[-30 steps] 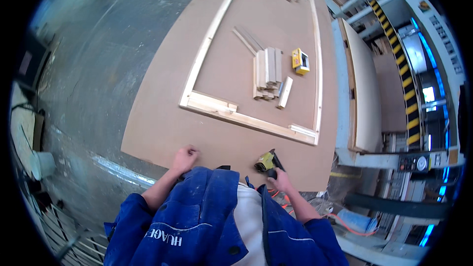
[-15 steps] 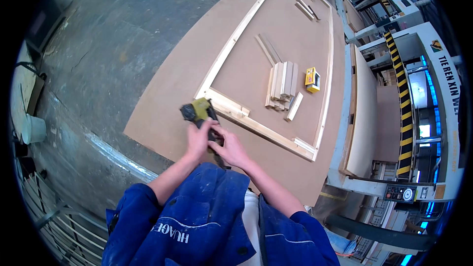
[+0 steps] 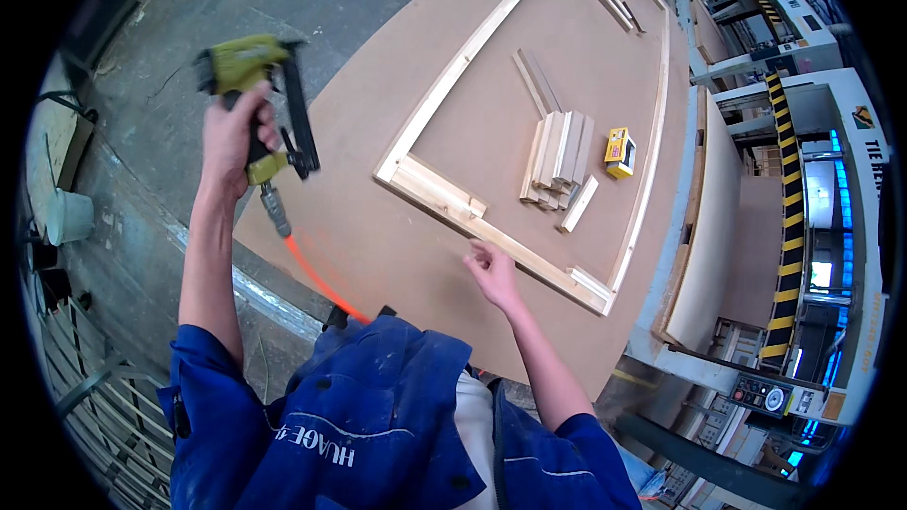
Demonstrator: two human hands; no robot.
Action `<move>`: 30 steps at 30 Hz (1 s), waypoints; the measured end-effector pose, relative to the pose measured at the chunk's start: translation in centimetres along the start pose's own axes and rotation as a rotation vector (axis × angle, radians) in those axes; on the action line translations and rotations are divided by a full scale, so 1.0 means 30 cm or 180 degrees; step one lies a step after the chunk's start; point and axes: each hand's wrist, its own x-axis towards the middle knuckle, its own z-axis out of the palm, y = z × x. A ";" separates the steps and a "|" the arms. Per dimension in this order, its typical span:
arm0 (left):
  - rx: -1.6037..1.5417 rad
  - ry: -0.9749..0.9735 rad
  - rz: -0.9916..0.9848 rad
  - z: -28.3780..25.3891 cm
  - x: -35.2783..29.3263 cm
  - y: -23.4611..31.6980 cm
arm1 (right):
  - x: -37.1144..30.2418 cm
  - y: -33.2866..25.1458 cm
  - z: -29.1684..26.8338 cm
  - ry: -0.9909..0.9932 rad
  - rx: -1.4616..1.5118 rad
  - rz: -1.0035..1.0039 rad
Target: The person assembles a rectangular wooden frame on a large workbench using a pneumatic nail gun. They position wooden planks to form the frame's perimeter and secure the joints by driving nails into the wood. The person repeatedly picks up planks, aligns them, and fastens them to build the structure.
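Grey floor (image 3: 255, 0) at left, then the left hand (image 3: 236, 137), fingers clasped round the nail gun (image 3: 248, 61), its magazine (image 3: 297, 99) near upright; the wooden frame (image 3: 529, 254) lies rightward on the brown board (image 3: 331, 198). The right hand (image 3: 493, 272) is nearer that frame, fingers loosely curled, contents impossible to tell; a white machine (image 3: 858, 123) stands beyond.

A frame (image 3: 520, 247) lay on the board (image 3: 416, 255); inside it sat stacked blocks (image 3: 559, 156), a box (image 3: 620, 153) to their right. The nail gun (image 3: 248, 61) was left of the frame, in the left hand (image 3: 238, 132). A machine (image 3: 858, 255) stood right of the board.
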 end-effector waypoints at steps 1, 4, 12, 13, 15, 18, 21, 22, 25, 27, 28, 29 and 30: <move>0.0597 -0.0113 -0.0325 0.025 0.001 -0.016 | 0.031 -0.007 0.001 0.0139 -0.0192 -0.0202; 0.2081 -0.0751 -0.0794 0.124 -0.030 -0.156 | 0.127 -0.044 0.016 0.0031 -0.0619 -0.0283; 0.3322 -0.0909 -0.0141 0.220 -0.109 -0.297 | 0.308 -0.023 0.062 -0.0234 -0.1852 -0.0354; 0.3326 -0.0842 -0.0314 0.220 -0.103 -0.286 | 0.312 -0.014 0.064 -0.0212 -0.1879 -0.0364; 0.3153 -0.0716 -0.0330 0.222 -0.095 -0.281 | 0.317 -0.001 0.063 -0.0162 -0.1875 -0.0462; 0.3287 -0.0710 -0.0223 0.229 -0.106 -0.328 | 0.327 0.004 0.048 -0.0201 -0.1912 -0.0509; 0.3625 -0.0980 -0.0594 0.233 -0.120 -0.406 | 0.342 0.006 0.031 -0.0093 -0.1795 -0.0759; 0.3580 -0.0967 -0.0542 0.223 -0.131 -0.425 | 0.342 0.010 0.028 -0.0094 -0.1746 -0.0784; 0.3424 -0.0943 -0.0559 0.220 -0.128 -0.462 | 0.358 0.021 0.016 -0.0193 -0.1710 -0.0848; 0.3257 -0.0712 -0.0752 0.218 -0.125 -0.460 | 0.361 0.027 0.012 -0.0186 -0.1719 -0.0982; 0.3342 -0.0718 -0.0621 0.221 -0.119 -0.457 | 0.369 0.027 0.011 -0.0128 -0.1684 -0.1094; 0.3437 -0.0711 -0.0574 0.228 -0.117 -0.456 | 0.369 0.027 0.010 -0.0156 -0.1722 -0.1035; 0.3525 -0.0719 -0.0553 0.235 -0.118 -0.456 | 0.369 0.027 0.010 -0.0176 -0.1741 -0.0983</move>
